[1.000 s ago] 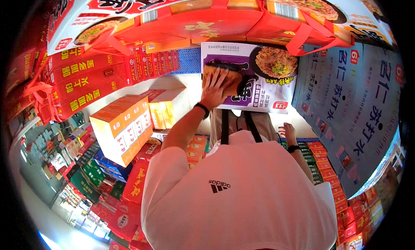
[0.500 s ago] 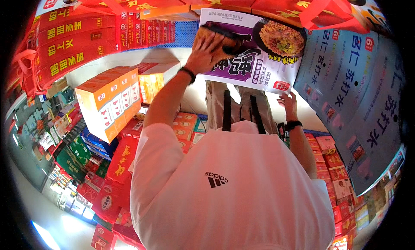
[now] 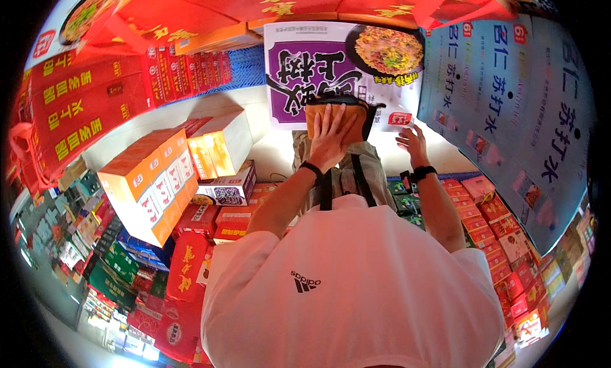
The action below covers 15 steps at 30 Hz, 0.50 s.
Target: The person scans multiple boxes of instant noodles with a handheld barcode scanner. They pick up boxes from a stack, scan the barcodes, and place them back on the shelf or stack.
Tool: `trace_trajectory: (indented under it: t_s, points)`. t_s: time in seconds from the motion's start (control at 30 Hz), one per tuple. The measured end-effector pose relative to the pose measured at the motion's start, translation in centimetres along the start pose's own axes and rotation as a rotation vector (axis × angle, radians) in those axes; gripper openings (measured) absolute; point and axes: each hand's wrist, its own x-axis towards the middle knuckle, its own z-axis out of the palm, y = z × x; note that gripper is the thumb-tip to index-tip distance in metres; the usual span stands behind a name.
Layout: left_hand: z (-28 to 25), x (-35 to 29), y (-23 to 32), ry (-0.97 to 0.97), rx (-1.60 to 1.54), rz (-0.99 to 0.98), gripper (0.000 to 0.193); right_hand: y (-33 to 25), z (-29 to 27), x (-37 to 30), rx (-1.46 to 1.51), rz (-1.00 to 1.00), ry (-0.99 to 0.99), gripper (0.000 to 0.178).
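Note:
A white and purple carton (image 3: 340,75) with a picture of a bowl of noodles stands before me. My left hand (image 3: 328,136) lies with fingers spread over an orange-brown, black-edged pouch-like thing (image 3: 358,127), holding it against the carton's lower edge. The exact kind of this thing cannot be made out, as the hand covers much of it. Off the carton's lower right corner, my right hand (image 3: 412,144) is raised, its fingers apart and slightly bent, with nothing in it. Each wrist wears a black band.
Large pale blue packs (image 3: 503,107) stand close on the right. Red gift boxes (image 3: 223,8) line the far side, and red cartons (image 3: 89,107) are stacked at left. Orange and white boxes (image 3: 149,183) stand nearer left; red boxes (image 3: 471,215) are piled at lower right.
My left hand has moved right and toward me with the orange-brown thing, from the carton's left part to its lower edge. The view has shifted; my right hand stays near the corner.

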Motion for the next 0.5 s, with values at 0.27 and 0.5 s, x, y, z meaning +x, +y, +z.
trace_trajectory:
  t_s: [0.27,0.5]
  points:
    - [-1.4,11.6,0.1,0.195,0.066,0.034,0.073,2.1,-0.8,0.4,0.031,-0.118,-0.004,0.07]
    - [-0.6,22.9,2.2,0.309,0.123,-0.172,0.083,1.9,-0.8,0.1,0.046,-0.164,-0.092,0.075]
